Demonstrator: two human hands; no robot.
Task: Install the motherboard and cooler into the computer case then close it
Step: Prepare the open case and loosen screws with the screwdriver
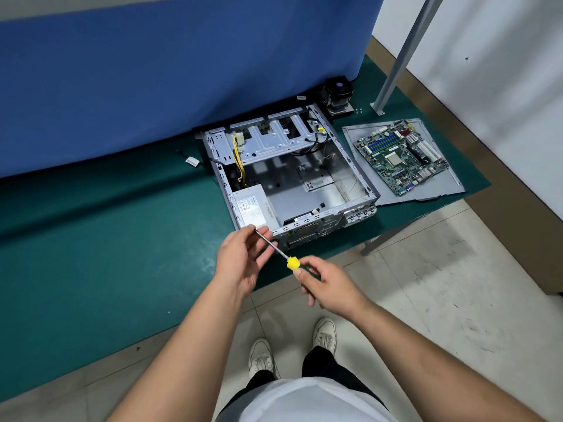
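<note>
A: Item one, largest: counter, green mat, blue screen behind it.

B: Next?

A: Case, open side up, lying on the counter near its front edge. Floor bare inside: no board fitted. Power supply in the near left corner; yellow and black cables hang by the drive bay at the back.

B: The task's own parts?

A: Side panel, flat on the counter just right of the case. Motherboard lies on that panel, component side up, outside the case. Cooler stands at the back right, beyond the case corner, apart from both. Small screws, just right of the cooler.

B: Hands?

A: Screwdriver, yellow handle, held in front of the case. Right hand: grip clamped on the handle. Left hand: fingertips pinching the shaft near the tip.

B: Step in hand?

A: By my reading, readying the driver; installation itself not started.

B: How to do it well?

A: Advice, not observation. Park the driver first; the board wants two free hands. Tuck the loose cables toward the bay so nothing gets trapped underneath. Lift the board by its edges, lower it tilted with the port side leading toward the case's rear openings, then settle it over the mounts until the holes line up. Start every screw loosely, tighten afterwards. Cooler next, panel last.
</note>
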